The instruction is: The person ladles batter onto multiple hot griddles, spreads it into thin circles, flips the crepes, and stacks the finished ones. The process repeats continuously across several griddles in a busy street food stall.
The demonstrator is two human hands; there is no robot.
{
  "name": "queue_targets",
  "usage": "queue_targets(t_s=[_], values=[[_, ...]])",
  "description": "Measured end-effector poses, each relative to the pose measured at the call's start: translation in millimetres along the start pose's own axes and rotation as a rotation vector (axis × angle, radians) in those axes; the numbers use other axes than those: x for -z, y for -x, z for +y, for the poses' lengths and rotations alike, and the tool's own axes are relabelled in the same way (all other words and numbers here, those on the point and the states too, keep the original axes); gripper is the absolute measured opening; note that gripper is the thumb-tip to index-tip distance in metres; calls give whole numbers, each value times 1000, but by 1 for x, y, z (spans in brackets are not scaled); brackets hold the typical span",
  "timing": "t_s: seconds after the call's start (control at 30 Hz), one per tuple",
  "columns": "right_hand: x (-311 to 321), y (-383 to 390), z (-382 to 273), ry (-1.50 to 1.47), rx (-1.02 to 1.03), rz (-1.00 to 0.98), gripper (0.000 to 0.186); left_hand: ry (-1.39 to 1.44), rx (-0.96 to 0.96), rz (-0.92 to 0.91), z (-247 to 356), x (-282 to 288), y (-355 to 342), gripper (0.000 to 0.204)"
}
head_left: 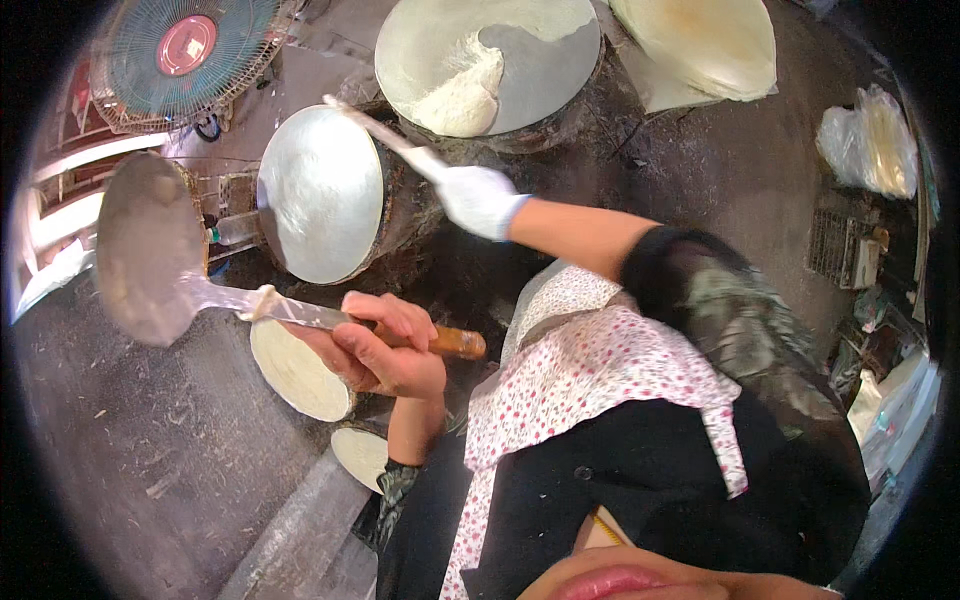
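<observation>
Round-headed metal ladle (150, 250): grasped in left hand (375, 345), lower left of bare griddle (320, 200). Gloved right hand (480, 203) grips pale stick (385, 133), tip overlapping that griddle's upper edge. Dough mound (465, 98): upper right of it.

No lettering or numbers can be read

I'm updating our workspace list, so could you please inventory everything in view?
Fan: one, blue-green, upper left
Griddle: one, grey, top centre
Batter: one mass, cream, on griddle
Sheets: one stack, yellowish, upper right
Metal disc: one, silver, centre left
Pale discs: two, cream, lower left
Plastic bag: one, clear, right
Edge clutter: count unclear, mixed, right
Ladle: one, grey, left
Stick: one, pale, upper centre
Apron: one, patterned white, lower centre
Left hand: one, bare, on ladle
Right hand: one, white-gloved, on stick
</observation>
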State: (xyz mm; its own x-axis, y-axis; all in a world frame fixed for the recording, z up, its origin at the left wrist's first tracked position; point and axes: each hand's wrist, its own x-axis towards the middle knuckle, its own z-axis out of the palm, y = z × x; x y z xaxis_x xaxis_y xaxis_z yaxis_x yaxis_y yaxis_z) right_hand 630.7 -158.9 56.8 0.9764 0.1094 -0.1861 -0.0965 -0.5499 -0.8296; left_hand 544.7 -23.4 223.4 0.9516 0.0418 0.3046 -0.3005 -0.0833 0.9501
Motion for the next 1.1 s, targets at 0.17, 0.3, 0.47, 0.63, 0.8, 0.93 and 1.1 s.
queue_targets(t_s=[0.17,0.3,0.47,0.63,0.8,0.93,1.1], values=[[-28,-22,6,-70,-268,255,75,-52,43,-28,-21,55,26,64],[9,57,55,-15,-303,380,57,3,111,-95,-35,93,29,65],[-16,27,23,-161,-401,677,57,86,137,-121,-38,113,32,66],[-53,7,11,86,-262,297,80,81,130,-147,-46,121,38,64],[2,66,93,87,-216,684,52,80,152,-225,-60,124,37,62],[-14,51,66,-99,-261,752,53,158,129,-248,-62,117,35,62],[-13,80,33,9,-389,189,68,117,101,-351,-67,103,28,60]])
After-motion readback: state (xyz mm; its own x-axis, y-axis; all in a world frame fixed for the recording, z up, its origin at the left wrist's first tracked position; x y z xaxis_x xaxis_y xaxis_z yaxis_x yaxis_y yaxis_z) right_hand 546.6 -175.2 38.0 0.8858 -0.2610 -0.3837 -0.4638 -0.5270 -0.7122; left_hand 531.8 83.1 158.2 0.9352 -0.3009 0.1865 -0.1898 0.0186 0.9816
